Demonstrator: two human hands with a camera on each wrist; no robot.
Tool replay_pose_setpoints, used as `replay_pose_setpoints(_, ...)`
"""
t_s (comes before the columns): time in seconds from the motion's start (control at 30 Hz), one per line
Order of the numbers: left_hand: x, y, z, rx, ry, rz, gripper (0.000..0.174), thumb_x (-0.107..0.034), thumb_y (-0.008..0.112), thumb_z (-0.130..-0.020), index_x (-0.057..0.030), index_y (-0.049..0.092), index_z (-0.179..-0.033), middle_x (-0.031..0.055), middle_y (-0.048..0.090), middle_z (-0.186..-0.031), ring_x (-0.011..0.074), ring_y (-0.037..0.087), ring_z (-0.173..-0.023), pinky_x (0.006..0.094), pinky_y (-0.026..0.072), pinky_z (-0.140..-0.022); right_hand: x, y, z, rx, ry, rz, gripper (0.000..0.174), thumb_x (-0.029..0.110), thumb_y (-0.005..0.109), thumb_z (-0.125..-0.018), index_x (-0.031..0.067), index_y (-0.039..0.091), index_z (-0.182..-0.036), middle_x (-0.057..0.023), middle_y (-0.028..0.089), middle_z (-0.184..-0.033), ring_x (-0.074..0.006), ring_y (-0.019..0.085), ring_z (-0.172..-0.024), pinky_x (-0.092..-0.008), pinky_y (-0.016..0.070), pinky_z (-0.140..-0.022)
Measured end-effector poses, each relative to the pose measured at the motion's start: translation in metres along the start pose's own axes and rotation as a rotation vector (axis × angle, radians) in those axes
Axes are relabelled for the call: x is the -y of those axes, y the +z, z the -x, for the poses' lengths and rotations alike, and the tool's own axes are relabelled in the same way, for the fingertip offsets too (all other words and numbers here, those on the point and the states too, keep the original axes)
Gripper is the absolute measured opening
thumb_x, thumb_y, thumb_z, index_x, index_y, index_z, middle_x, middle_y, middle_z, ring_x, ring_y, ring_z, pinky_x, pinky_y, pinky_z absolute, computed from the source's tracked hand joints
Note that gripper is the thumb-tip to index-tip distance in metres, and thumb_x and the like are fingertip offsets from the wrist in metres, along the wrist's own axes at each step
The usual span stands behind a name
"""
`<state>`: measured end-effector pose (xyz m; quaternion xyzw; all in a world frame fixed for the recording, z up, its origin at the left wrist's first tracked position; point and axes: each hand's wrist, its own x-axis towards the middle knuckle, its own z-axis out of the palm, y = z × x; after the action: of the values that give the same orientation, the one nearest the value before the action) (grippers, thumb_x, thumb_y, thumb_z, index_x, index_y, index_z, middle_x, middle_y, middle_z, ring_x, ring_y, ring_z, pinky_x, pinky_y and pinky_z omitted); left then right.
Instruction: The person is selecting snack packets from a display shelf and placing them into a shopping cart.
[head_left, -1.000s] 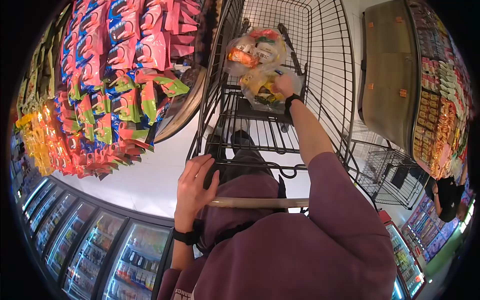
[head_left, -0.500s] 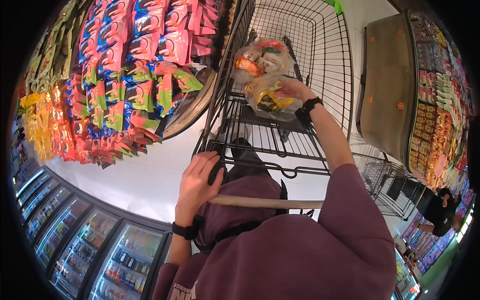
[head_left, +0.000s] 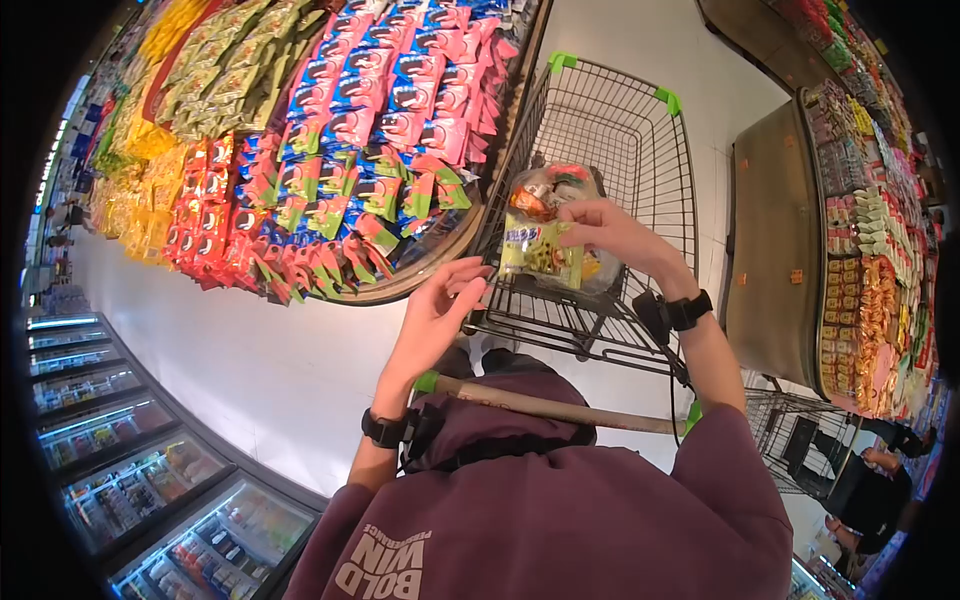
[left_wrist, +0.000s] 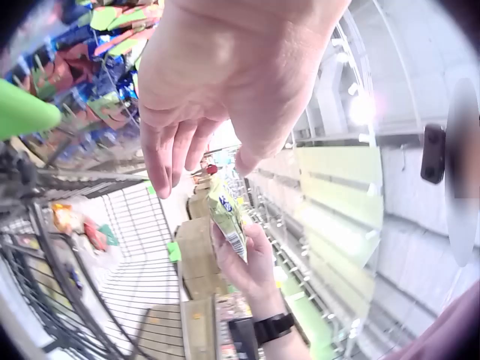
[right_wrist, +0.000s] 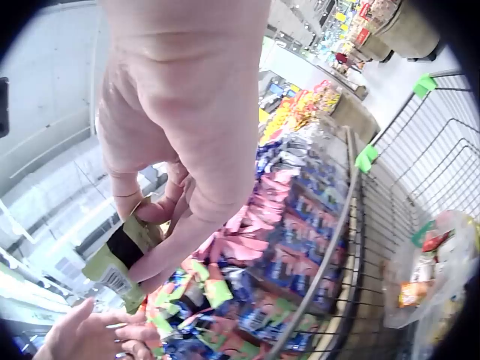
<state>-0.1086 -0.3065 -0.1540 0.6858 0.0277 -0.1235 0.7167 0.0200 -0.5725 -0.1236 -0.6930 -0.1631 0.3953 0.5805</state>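
Note:
Above the cart, my right hand (head_left: 628,240) pinches a light green snack packet (head_left: 540,252) by one edge, thumb against fingers. In the right wrist view the packet (right_wrist: 124,251) shows its dark patch and a barcode. My left hand (head_left: 440,315) is raised to the left of the packet, its fingers loosely bent and holding nothing; a gap lies between them. Behind the packet, clear plastic bags (right_wrist: 450,262) of orange, red and white packets sit in the wire shopping cart (head_left: 645,150), partly hidden by the packet and hand.
A round display heaped with pink, blue and green snack packets (head_left: 370,120) stands close left of the cart. The cart's handle (head_left: 560,408) crosses before my body. Glass-doored coolers (head_left: 140,460) line the lower left; another cart (head_left: 800,435) and a person (head_left: 870,500) are at right.
My right hand has come up out of the plastic bag in the cart with the green packet. My left hand has lifted from beside the handle towards it. The cart's view has shifted.

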Motion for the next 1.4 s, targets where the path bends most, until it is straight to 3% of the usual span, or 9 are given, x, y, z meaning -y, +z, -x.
replay_pose_setpoints(0.1,-0.015,0.001,-0.006,0.031,-0.011,0.250,0.033,-0.014,0.065,-0.096,0.0022,0.057,-0.124,0.0077,0.070,-0.106,0.0121,0.067,-0.090,0.0279,0.0570,-0.077,0.015,0.030,-0.012,0.082,-0.068,-0.008,0.023,0.016,0.065,-0.091,0.0105,0.047,-0.079,0.0081,0.051,-0.077,-0.0020,0.046,-0.071,-0.0228,0.0374,-0.064)
replay_pose_setpoints(0.13,-0.019,-0.001,-0.005,0.020,0.004,0.264,0.029,-0.013,0.065,-0.096,0.0023,0.058,-0.120,0.0075,0.070,-0.102,0.0122,0.067,-0.083,0.0263,0.0559,-0.073,0.015,0.039,-0.018,0.102,-0.115,-0.036,0.017,0.017,0.066,-0.093,0.0099,0.051,-0.090,0.0062,0.058,-0.084,-0.0037,0.052,-0.076,-0.0219,0.0402,-0.068)
replay_pose_setpoints(0.23,-0.025,-0.008,0.003,-0.120,0.073,0.262,0.020,-0.008,0.067,-0.094,0.0026,0.061,-0.109,0.0070,0.071,-0.093,0.0117,0.067,-0.069,0.0234,0.0528,-0.065,0.036,0.071,-0.015,-0.081,-0.172,-0.054,0.020,0.019,0.067,-0.095,0.0066,0.052,-0.100,-0.0002,0.065,-0.089,-0.0042,0.057,-0.082,-0.0229,0.0447,-0.073)
replay_pose_setpoints(0.27,-0.024,-0.011,0.004,-0.159,0.087,0.241,0.018,-0.008,0.069,-0.093,0.0021,0.062,-0.107,0.0073,0.071,-0.092,0.0111,0.066,-0.069,0.0236,0.0519,-0.064,0.028,0.076,-0.020,-0.062,-0.230,-0.061,0.030,0.017,0.071,-0.092,0.0042,0.052,-0.112,-0.0062,0.068,-0.099,-0.0075,0.062,-0.089,-0.0252,0.0506,-0.076)
replay_pose_setpoints(0.4,-0.030,-0.013,0.015,-0.230,0.153,0.167,0.017,-0.011,0.068,-0.094,0.0019,0.064,-0.104,0.0061,0.071,-0.088,0.0106,0.066,-0.068,0.0235,0.0512,-0.063,0.026,0.100,-0.026,-0.018,-0.271,-0.155,0.038,0.012,0.073,-0.090,0.0000,0.052,-0.119,-0.0073,0.068,-0.102,-0.0097,0.065,-0.086,-0.0267,0.0582,-0.067)
replay_pose_setpoints(0.53,-0.031,-0.022,0.019,-0.246,0.142,0.170,0.022,-0.018,0.062,-0.099,0.0030,0.068,-0.102,0.0049,0.071,-0.086,0.0116,0.067,-0.070,0.0243,0.0507,-0.063,0.028,0.107,-0.026,-0.019,-0.257,-0.197,0.037,0.011,0.073,-0.090,-0.0001,0.053,-0.119,-0.0072,0.068,-0.103,-0.0094,0.065,-0.087,-0.0260,0.0580,-0.067)
replay_pose_setpoints(1.03,-0.017,-0.025,0.018,-0.363,0.206,0.341,0.020,-0.013,0.067,-0.095,0.0041,0.069,-0.106,0.0087,0.073,-0.092,0.0101,0.068,-0.074,0.0236,0.0523,-0.064,0.013,0.121,-0.032,-0.073,-0.269,-0.238,0.034,0.013,0.070,-0.092,0.0017,0.053,-0.120,-0.0065,0.068,-0.108,-0.0107,0.064,-0.094,-0.0276,0.0553,-0.079)
replay_pose_setpoints(1.3,-0.022,-0.035,0.025,-0.313,0.237,-0.128,0.021,-0.012,0.073,-0.091,0.0044,0.069,-0.103,0.0002,0.068,-0.078,0.0014,0.057,-0.066,0.0180,0.0438,-0.058,0.030,0.112,-0.032,-0.242,-0.565,0.321,0.029,0.025,0.073,-0.090,0.0036,0.068,-0.109,-0.0030,0.070,-0.113,-0.0137,0.063,-0.099,-0.0292,0.0494,-0.087)
replay_pose_setpoints(1.4,-0.024,-0.035,0.023,-0.300,0.219,-0.299,0.017,-0.006,0.072,-0.091,0.0037,0.068,-0.104,0.0024,0.070,-0.087,0.0032,0.060,-0.075,0.0188,0.0460,-0.064,0.037,0.113,-0.040,-0.125,-0.450,0.254,0.020,0.016,0.070,-0.092,-0.0001,0.068,-0.102,-0.0038,0.071,-0.098,-0.0088,0.064,-0.088,-0.0254,0.0503,-0.079)
